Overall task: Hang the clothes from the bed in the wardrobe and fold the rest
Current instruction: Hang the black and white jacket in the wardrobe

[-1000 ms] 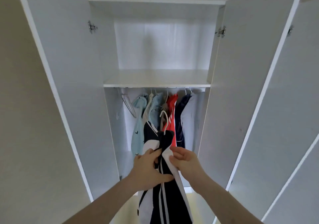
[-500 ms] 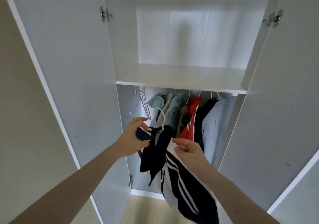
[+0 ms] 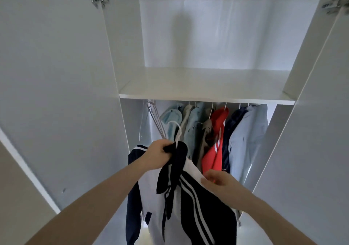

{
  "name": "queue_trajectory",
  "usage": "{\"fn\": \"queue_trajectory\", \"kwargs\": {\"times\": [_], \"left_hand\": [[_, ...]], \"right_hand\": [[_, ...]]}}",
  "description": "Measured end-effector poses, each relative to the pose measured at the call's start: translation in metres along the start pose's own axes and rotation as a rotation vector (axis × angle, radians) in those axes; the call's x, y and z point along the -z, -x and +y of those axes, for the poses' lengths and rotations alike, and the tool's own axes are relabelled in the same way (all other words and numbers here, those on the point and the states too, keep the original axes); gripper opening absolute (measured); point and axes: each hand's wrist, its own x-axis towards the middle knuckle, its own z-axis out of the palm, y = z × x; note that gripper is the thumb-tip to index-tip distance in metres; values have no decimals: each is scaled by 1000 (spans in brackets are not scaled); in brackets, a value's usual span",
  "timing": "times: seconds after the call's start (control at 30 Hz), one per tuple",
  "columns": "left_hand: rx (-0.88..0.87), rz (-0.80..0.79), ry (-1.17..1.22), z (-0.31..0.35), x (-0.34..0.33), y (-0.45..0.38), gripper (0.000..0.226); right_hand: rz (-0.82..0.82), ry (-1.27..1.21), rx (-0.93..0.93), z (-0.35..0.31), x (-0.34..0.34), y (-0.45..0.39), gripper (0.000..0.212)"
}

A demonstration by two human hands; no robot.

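Hands hold a navy-and-white jacket (image 3: pixel 190 197) before the open wardrobe (image 3: pixel 205 91): left hand (image 3: pixel 160 155) grips its collar at the hanger (image 3: pixel 176 131), right hand (image 3: pixel 217 180) pinches the shoulder. Hung clothes (image 3: pixel 217 137) crowd the rail's right; spare hangers (image 3: pixel 154 120) dangle in the gap at left.

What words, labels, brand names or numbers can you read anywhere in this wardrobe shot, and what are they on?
None: no text can be read anywhere in the picture.
The navy and white jacket held by the left hand and the right hand shows only white stripes.
The red top shows white stripes, no lettering.
The light blue shirt has small dark marks, too blurred to read.
The wardrobe shelf and doors are plain white.
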Motion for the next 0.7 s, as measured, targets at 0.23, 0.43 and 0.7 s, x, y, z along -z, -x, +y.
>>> {"fn": "queue_trajectory", "kwargs": {"times": [0.23,0.43,0.7], "left_hand": [[25,-85,50,-50,-14,-40,12],[318,-121,212,-79,3,-79,52],[358,33,27,-112,13,-132,49]], "right_hand": [[147,-125,-136,27,-37,-9,38],[238,-168,-206,25,-58,-35,37],[283,-259,-270,22,-60,-78,36]]}}
